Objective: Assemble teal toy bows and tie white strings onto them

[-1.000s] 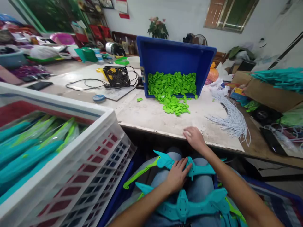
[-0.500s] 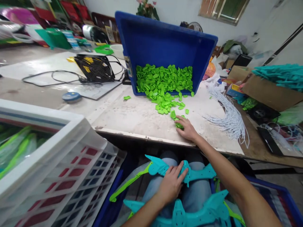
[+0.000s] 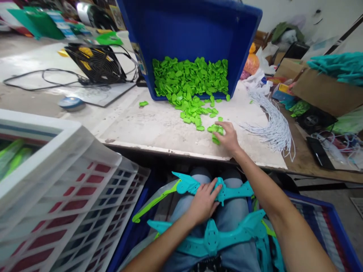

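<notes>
My left hand (image 3: 204,202) rests over my lap, its fingers closed on the middle of a turquoise plastic bow-shaped part (image 3: 234,192). A lime-green arm (image 3: 155,200) extends from that part's left end. A second, similar turquoise part (image 3: 212,237) lies across my thighs, nearer to me. On the tabletop my right hand (image 3: 229,138) has its fingers apart and bent over a few small green plastic pieces (image 3: 216,129), touching them. A blue bin (image 3: 195,30) tipped on its side holds a heap of the same green pieces (image 3: 193,79), which spill out toward my hand.
A white plastic crate (image 3: 68,132) stands at the left, and a blue crate (image 3: 326,215) at lower right. On the table (image 3: 136,132) are a black fan (image 3: 96,64) with a cord, a round blue-grey object (image 3: 71,103) and a bundle of white strings (image 3: 275,121). A cardboard box (image 3: 317,90) holds turquoise parts.
The view has tilted down and closer to the table. My right hand has shifted a little among the loose green pieces. My left hand stays on the turquoise part.
</notes>
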Available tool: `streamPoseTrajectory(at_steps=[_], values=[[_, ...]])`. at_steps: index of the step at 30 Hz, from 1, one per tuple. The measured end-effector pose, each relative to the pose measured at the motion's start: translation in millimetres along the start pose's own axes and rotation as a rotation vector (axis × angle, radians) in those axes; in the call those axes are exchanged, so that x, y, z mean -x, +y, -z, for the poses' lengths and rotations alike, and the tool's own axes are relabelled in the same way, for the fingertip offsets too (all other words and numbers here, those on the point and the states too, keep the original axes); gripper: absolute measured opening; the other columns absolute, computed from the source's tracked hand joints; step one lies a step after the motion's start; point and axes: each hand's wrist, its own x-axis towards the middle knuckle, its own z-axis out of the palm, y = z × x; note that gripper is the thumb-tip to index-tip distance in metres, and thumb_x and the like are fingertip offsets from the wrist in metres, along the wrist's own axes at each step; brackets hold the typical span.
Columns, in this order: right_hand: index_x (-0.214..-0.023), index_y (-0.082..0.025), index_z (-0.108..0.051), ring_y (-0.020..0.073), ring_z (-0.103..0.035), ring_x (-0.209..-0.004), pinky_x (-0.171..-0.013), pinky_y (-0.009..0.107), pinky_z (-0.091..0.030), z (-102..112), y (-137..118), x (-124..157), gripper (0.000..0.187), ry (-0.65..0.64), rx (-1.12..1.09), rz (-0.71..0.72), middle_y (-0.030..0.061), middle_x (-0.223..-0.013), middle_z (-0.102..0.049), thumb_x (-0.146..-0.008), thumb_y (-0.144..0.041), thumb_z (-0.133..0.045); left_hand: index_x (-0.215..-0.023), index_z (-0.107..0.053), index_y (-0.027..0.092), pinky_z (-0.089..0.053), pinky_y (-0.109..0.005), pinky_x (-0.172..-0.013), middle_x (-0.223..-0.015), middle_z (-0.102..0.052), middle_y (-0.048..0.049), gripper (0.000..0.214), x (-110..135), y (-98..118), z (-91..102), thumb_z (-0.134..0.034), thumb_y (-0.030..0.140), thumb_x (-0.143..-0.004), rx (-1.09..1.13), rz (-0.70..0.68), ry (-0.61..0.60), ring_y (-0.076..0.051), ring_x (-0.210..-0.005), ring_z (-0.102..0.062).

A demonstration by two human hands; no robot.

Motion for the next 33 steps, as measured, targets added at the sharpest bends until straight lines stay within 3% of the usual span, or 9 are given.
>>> streamPoseTrajectory(at_steps=[2,7,12,16,19,24,28,33], values=[[-0.108,-0.02,-0.065,0.0248,-0.055,-0.111,-0.099,0.042,-0.043,21,2,22,0.027,-0.001,0.01,0.008,0.0074,-0.117,-0.067,-0.084,-0.028,-0.057,-0.145,-0.031,0.018,-0.038,-0.051,-0.103,-0.15,-0.034,-0.0186,0.068,-3,2,1.7,-0.06,0.021,-0.083,0.006,0.045,-0.015,-0.033,-0.129,-0.043],[-0.098,-0.02,-0.069,0.0266,-0.056,-0.105,-0.093,0.044,-0.044,61,21,89,0.019,-0.162,0.182,-0.056,0.0092,-0.113,-0.068,-0.087,-0.029,-0.056,-0.14,-0.038,0.014,-0.042,-0.047,-0.1,-0.145,-0.04,-0.0205,0.061,-14,6,10.6,-0.055,0.01,-0.082,-0.07,0.047,-0.1,-0.034,-0.127,-0.046],[-0.092,-0.021,-0.071,0.029,-0.053,-0.105,-0.089,0.047,-0.04,71,28,99,0.015,-0.199,0.321,-0.125,0.0087,-0.11,-0.07,-0.086,-0.028,-0.06,-0.122,-0.054,0.013,-0.048,-0.037,-0.088,-0.114,-0.064,-0.0145,0.041,-38,-3,48.1,-0.061,0.025,-0.083,0.086,-0.021,-0.242,-0.028,-0.104,-0.061],[-0.099,-0.019,-0.068,0.0256,-0.056,-0.102,-0.092,0.044,-0.042,79,6,117,0.018,-0.105,0.2,-0.003,0.0086,-0.109,-0.07,-0.089,-0.03,-0.058,-0.1,-0.065,0.012,-0.045,-0.029,-0.077,-0.096,-0.069,-0.0097,0.033,-68,-22,71.1,-0.063,0.04,-0.082,0.251,0.011,-0.324,-0.025,-0.089,-0.063],[-0.108,-0.019,-0.066,0.0235,-0.056,-0.103,-0.092,0.042,-0.046,74,-14,162,0.021,-0.057,0.088,0.133,0.0085,-0.114,-0.068,-0.091,-0.028,-0.057,-0.098,-0.068,0.008,-0.043,-0.026,-0.074,-0.091,-0.07,-0.0078,0.038,-85,-37,72.8,-0.059,0.042,-0.082,0.438,0.001,-0.401,-0.021,-0.084,-0.061],[-0.114,-0.019,-0.066,0.0252,-0.059,-0.103,-0.087,0.045,-0.051,39,-25,225,0.025,-0.123,0.13,0.207,0.011,-0.116,-0.068,-0.093,-0.02,-0.053,-0.102,-0.068,0.006,-0.041,-0.024,-0.07,-0.088,-0.068,-0.0064,0.048,-93,-46,68.3,-0.054,0.047,-0.081,0.606,-0.032,-0.453,-0.017,-0.077,-0.056],[-0.117,-0.018,-0.066,0.0262,-0.059,-0.106,-0.086,0.045,-0.052,20,-22,234,0.028,-0.094,0.175,0.228,0.0131,-0.118,-0.067,-0.092,-0.015,-0.052,-0.097,-0.07,0.005,-0.039,-0.024,-0.066,-0.08,-0.066,-0.0047,0.05,-92,-44,69.7,-0.054,0.049,-0.08,0.639,-0.048,-0.458,-0.016,-0.071,-0.052],[-0.12,-0.021,-0.065,0.0255,-0.058,-0.109,-0.089,0.046,-0.052,17,-22,236,0.031,-0.134,0.216,0.184,0.0117,-0.122,-0.065,-0.093,-0.015,-0.049,-0.097,-0.069,0.007,-0.038,-0.023,-0.066,-0.077,-0.064,-0.0028,0.049,-92,-45,68.2,-0.057,0.05,-0.077,0.68,-0.047,-0.475,-0.015,-0.071,-0.051]])
